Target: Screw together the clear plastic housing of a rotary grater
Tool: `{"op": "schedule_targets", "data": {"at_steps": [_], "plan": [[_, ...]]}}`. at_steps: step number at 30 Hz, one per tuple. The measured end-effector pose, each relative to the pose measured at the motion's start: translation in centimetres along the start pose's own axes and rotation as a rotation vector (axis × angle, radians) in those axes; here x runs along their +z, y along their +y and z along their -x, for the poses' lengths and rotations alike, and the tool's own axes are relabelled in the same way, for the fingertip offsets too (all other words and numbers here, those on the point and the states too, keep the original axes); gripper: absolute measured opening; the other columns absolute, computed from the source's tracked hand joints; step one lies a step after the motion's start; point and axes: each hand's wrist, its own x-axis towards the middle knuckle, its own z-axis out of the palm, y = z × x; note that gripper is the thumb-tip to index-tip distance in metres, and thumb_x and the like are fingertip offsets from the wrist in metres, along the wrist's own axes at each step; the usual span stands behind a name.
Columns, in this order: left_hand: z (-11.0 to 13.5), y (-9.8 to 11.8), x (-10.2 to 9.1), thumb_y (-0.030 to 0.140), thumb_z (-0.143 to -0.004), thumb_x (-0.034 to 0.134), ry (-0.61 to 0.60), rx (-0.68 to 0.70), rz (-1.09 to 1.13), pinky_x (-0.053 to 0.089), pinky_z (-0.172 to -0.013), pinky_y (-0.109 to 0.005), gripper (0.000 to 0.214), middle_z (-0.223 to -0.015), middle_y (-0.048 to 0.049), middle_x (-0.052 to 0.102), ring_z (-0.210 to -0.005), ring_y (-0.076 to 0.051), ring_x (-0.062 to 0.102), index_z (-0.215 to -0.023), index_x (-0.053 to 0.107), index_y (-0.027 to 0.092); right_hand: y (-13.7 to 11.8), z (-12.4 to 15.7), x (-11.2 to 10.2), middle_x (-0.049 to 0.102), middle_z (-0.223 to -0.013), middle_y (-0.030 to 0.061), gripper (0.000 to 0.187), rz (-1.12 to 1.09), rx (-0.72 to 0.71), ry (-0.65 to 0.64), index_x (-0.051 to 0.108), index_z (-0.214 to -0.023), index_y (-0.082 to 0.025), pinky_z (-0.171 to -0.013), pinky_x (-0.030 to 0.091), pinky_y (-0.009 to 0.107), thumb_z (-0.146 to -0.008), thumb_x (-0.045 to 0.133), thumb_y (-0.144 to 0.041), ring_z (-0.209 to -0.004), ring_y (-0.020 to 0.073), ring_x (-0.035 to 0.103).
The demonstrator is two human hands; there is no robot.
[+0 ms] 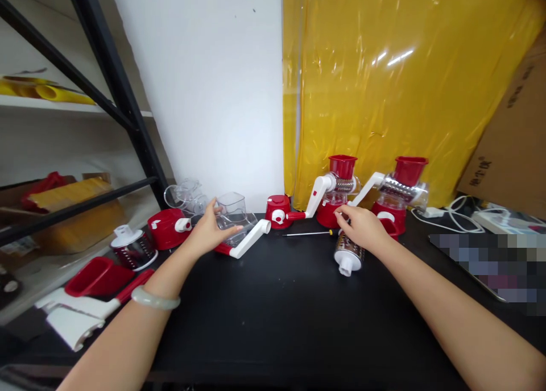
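Right now, the left hand [208, 233] is hanging over the near left side of a clear plastic housing [232, 202], its thumb and fingers spreading wide apart; whether the fingertips are touching the plastic, I cannot tell. Just below that thumb, a white crank [251, 240] with a red grip is lying on the black table [273, 323], its free end pointing away to the right. A red base [165, 232] is sitting on the other side of the hand, just left of it.

Meanwhile, the right hand [362, 226] is curling above the far end of a metal grating drum [348, 249], thumb and fingertips drawing close together; I cannot tell whether they are pinching anything. The drum is lying under the palm, its white end facing the person. A screwdriver [307, 233] is lying just left of those fingertips, pointing toward the left hand. Behind the right hand, two assembled graters are standing side by side, one [340, 185] to the left, another [401, 189] to the right.
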Motion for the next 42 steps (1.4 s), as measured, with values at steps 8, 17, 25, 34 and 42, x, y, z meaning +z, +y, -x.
{"op": "schedule_targets", "data": {"at_steps": [8,17,25,34,42], "plan": [[0.0,-0.9,0.0,0.063,-0.065,0.076,-0.016,0.016,-0.061,0.041,-0.109,-0.051,0.124,-0.143,-0.026,0.05,-0.133,-0.039,0.05,-0.155,0.003,0.017,0.4,0.0,-0.3,0.077,-0.085,0.0056,0.024,0.0,0.06,-0.029,0.067,-0.091,-0.022,-0.07,0.046,0.031,-0.096,0.045,-0.03,-0.08,0.0236,0.071],[-0.4,-1.4,0.5,0.062,-0.068,0.073,0.017,0.019,-0.116,0.042,-0.108,-0.049,0.117,-0.14,-0.027,0.053,-0.13,-0.039,0.053,-0.153,0.011,0.011,0.4,-0.7,-2.2,0.074,-0.095,0.0124,0.032,0.038,0.131,-0.18,0.066,-0.092,-0.02,-0.077,0.048,0.037,-0.095,0.044,-0.043,-0.092,0.0295,0.069],[-0.6,-1.9,0.6,0.066,-0.071,0.069,0.001,0.04,-0.116,0.043,-0.106,-0.05,0.114,-0.14,-0.0285,0.052,-0.131,-0.04,0.051,-0.152,0.013,0.008,0.1,0.7,-4.0,0.061,-0.134,0.0166,0.092,-0.072,0.056,-0.58,0.056,-0.137,-0.024,-0.092,0.05,0.042,-0.06,0.076,-0.069,-0.12,0.038,0.06],[-0.5,-1.6,0.5,0.065,-0.072,0.067,-0.024,0.048,-0.099,0.045,-0.104,-0.05,0.107,-0.137,-0.0268,0.054,-0.125,-0.038,0.057,-0.15,0.018,0.01,-0.3,0.5,-3.8,0.06,-0.133,0.0193,0.085,-0.158,0.077,-0.673,0.054,-0.138,-0.015,-0.098,0.049,0.042,-0.068,0.073,-0.06,-0.113,0.0347,0.065],[-0.3,-1.4,0.4,0.06,-0.073,0.068,0.01,0.103,-0.078,0.05,-0.098,-0.05,0.096,-0.131,-0.0243,0.059,-0.119,-0.038,0.061,-0.146,0.028,0.012,1.5,0.0,-6.8,0.058,-0.142,0.0129,0.08,-0.202,0.042,-0.557,0.052,-0.139,-0.021,-0.107,0.043,0.042,-0.072,0.07,-0.061,-0.126,0.0331,0.057]]}}
